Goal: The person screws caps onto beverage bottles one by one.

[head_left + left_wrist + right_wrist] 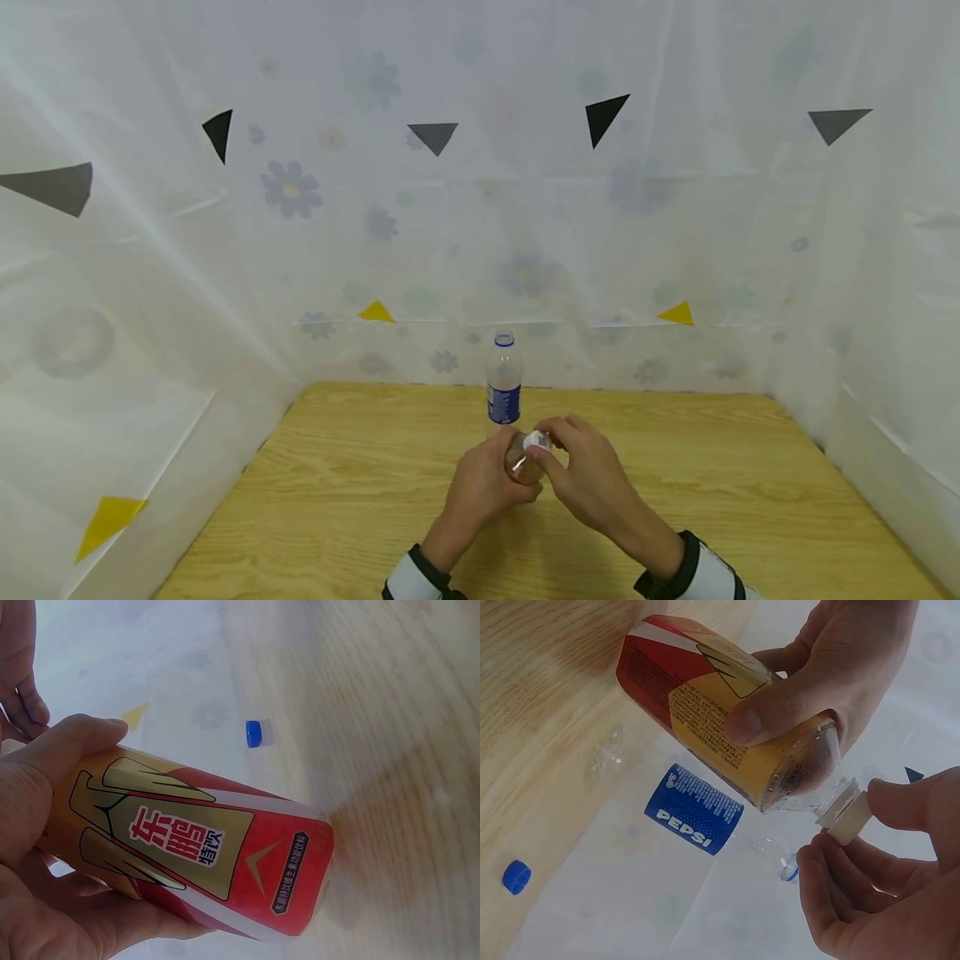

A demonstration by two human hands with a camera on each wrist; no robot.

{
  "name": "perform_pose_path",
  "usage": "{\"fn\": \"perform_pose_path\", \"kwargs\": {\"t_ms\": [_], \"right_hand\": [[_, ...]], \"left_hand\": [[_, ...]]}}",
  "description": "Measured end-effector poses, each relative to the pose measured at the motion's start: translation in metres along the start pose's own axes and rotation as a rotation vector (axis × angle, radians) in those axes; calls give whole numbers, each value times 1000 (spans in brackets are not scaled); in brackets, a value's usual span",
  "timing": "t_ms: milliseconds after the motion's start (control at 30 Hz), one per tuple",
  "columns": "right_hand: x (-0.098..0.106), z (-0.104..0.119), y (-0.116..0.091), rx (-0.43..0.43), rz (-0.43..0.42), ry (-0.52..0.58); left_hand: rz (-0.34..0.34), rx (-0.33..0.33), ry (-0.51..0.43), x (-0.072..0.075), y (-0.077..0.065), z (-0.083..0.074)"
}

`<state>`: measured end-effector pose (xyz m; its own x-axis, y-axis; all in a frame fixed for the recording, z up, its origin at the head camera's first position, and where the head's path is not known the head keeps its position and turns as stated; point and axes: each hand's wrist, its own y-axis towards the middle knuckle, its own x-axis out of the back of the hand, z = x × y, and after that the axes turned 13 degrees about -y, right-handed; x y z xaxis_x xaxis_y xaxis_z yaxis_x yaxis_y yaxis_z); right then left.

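My left hand (487, 475) grips a drink bottle (187, 840) with a red and gold label around its body, the thumb lying along the label. The bottle tilts, its neck toward my right hand (588, 471). Thumb and fingers of the right hand pinch a white cap (850, 816) at the bottle's mouth. Whether the cap's thread is engaged, I cannot tell. Just beyond the hands, a clear Pepsi bottle (504, 402) with a blue label stands upright on the table, uncapped, a blue ring around its neck. The hands hide its base in the head view.
A blue bottle cap (516, 877) lies on the wooden table (337, 500), also visible in the left wrist view. White patterned sheeting (480, 233) encloses the table at the back and both sides.
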<state>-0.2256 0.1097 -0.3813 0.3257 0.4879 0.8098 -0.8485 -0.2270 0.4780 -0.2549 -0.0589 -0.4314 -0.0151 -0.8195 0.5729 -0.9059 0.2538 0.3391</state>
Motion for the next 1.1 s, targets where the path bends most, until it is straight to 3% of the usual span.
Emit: {"fn": "perform_pose_path", "kwargs": {"t_ms": [500,867,1100], "right_hand": [[2,-2,0,-3,10,-29],[2,-5,-3,149,-80,3],[2,-5,-2,163,-101,5]], "left_hand": [[4,21,-24,-4,2,-2],[-18,-26,-3,-6,2,0],[-20,-29,-1,-6,3,-1]]}}
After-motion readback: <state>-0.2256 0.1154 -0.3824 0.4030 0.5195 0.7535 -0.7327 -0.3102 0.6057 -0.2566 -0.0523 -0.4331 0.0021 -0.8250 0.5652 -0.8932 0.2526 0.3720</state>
